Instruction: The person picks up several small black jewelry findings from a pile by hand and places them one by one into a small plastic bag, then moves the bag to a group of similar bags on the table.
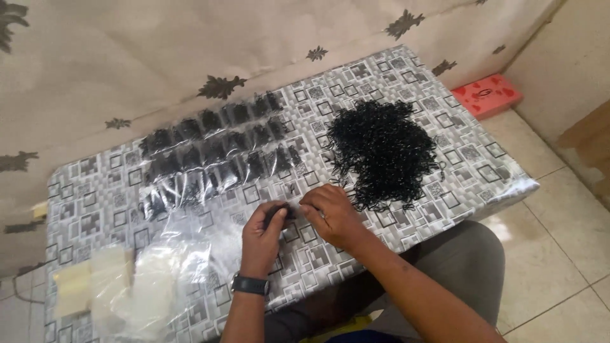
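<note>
- Left hand (264, 230), wristwatch (250, 284) on the wrist, fingers pinched narrow on a small bunch of black bands (279, 213) at about 6 o'clock on the table (445, 197).
- Right hand (332, 213) just beside it, at 3 o'clock of the left hand, fingertips curled in and meeting the same bunch; exact grip hidden by the fingers.
- Big loose heap of black bands (381, 149) at 1 o'clock from the hands, near edge almost touching the right hand.
- Rows of small clear bags filled with black bands (216, 149) at 11 o'clock from the hands, laid flat side by side.
- Stack of empty clear bags (152, 286) at 8 o'clock, near the left forearm, with pale paper slips (73, 289) just beyond at 9 o'clock.
- Grey square-patterned cover over the whole table.
- Red box (486, 94) on the floor at 2 o'clock, past the table's far corner.
</note>
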